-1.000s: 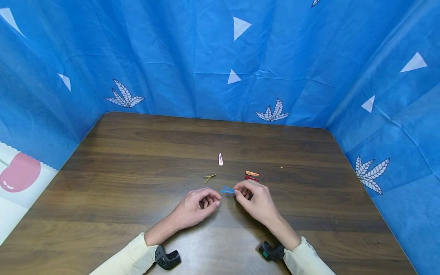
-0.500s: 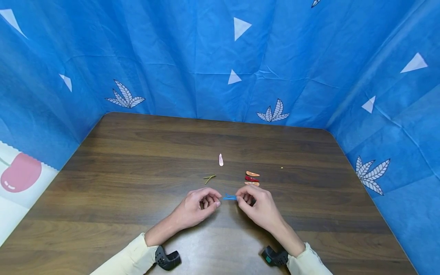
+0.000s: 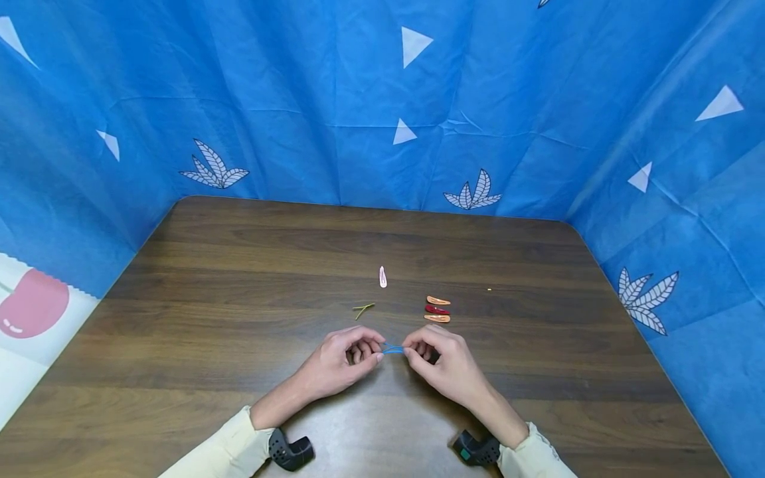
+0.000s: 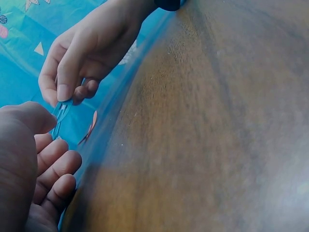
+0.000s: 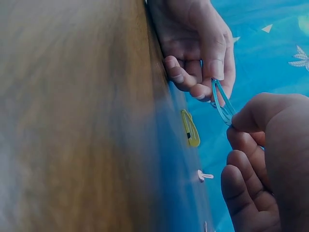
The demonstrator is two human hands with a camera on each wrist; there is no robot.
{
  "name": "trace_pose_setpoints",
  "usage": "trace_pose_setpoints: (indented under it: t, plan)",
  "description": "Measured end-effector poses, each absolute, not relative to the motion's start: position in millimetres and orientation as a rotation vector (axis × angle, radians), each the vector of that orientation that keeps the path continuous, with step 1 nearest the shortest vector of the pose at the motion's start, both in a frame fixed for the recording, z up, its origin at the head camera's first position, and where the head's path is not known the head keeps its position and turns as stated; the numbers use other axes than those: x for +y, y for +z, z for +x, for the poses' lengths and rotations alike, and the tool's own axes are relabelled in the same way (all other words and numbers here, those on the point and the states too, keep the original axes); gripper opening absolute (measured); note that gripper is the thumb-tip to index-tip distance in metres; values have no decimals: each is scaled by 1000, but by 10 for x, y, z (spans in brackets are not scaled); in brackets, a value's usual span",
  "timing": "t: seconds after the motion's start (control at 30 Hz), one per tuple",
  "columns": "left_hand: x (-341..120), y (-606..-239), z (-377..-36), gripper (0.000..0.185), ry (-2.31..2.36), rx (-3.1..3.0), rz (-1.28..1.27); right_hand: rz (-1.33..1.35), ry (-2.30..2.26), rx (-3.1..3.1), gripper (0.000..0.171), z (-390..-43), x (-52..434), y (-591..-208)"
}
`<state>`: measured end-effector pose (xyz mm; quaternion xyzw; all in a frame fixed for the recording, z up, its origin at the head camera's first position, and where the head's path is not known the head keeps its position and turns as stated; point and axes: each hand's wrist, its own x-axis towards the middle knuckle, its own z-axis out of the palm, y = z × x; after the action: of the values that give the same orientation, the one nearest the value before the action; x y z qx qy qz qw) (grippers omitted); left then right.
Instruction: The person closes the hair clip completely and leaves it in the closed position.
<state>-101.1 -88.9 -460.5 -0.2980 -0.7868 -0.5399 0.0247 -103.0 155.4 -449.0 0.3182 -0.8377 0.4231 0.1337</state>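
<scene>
A blue snap hair clip (image 3: 392,349) spans the gap between the two hands, its two arms spread apart. My right hand (image 3: 439,355) pinches one end between thumb and forefinger, with the other fingers curled. At the spread end, my left hand (image 3: 343,362) has its thumb on one arm and its forefinger by the other. The right wrist view shows the blue clip (image 5: 222,104) running from the left thumb tip to the right fingertips. In the left wrist view, the blue clip (image 4: 62,113) is partly covered by both hands' fingers.
Beyond the right hand lie an orange clip (image 3: 438,301), a red clip (image 3: 437,310) and another orange clip (image 3: 437,318) in a row. A yellow clip (image 3: 362,309), spread apart, and a pink clip (image 3: 383,277) lie farther left on the wooden table (image 3: 269,265).
My right hand has drawn the blue clip toward the body, then left to the left hand's fingertips. The nearer orange clip has come into view. The left hand has stayed in place.
</scene>
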Motion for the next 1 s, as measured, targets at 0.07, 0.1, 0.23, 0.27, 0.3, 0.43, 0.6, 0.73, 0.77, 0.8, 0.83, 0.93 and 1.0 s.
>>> trace_pose_setpoints:
  t: [0.07, 0.1, 0.23, 0.27, 0.3, 0.43, 0.6, 0.73, 0.77, 0.8, 0.83, 0.93, 1.0]
  plan:
    - [-890, -4604, -1012, 22, -1662, -2438, -922, 928, 1237, -2429, 21, -1027, 1547, -4492]
    - [-891, -4604, -1012, 22, -1659, -2442, -919, 930, 1244, -2429, 21, -1025, 1544, -4494]
    - [-893, -4601, -1013, 22, -1650, -2453, -915, 941, 1267, -2429, 20, -1020, 1535, -4498]
    - [-893, -4602, -1012, 22, -1649, -2456, -915, 940, 1273, -2430, 20, -1019, 1534, -4498]
    - [-893, -4602, -1013, 22, -1648, -2457, -915, 944, 1277, -2427, 20, -1019, 1532, -4500]
    - [-893, -4602, -1011, 20, -1646, -2460, -916, 947, 1288, -2426, 20, -1015, 1529, -4497]
    - [-896, -4602, -1008, 20, -1650, -2463, -912, 948, 1301, -2426, 19, -1008, 1527, -4492]
    - [-898, -4601, -1010, 20, -1653, -2458, -915, 953, 1306, -2418, 19, -1007, 1527, -4494]
    - [-898, -4600, -1010, 20, -1654, -2455, -917, 952, 1306, -2419, 19, -1007, 1527, -4494]
    - [-898, -4600, -1010, 20, -1655, -2453, -919, 952, 1306, -2419, 19, -1007, 1528, -4496]
    - [-897, -4600, -1011, 19, -1655, -2450, -921, 946, 1309, -2425, 19, -1005, 1528, -4495]
    - [-897, -4601, -1013, 18, -1658, -2443, -925, 944, 1313, -2425, 20, -1006, 1528, -4494]
    - [-898, -4602, -1014, 18, -1660, -2441, -927, 942, 1306, -2428, 19, -1007, 1527, -4491]
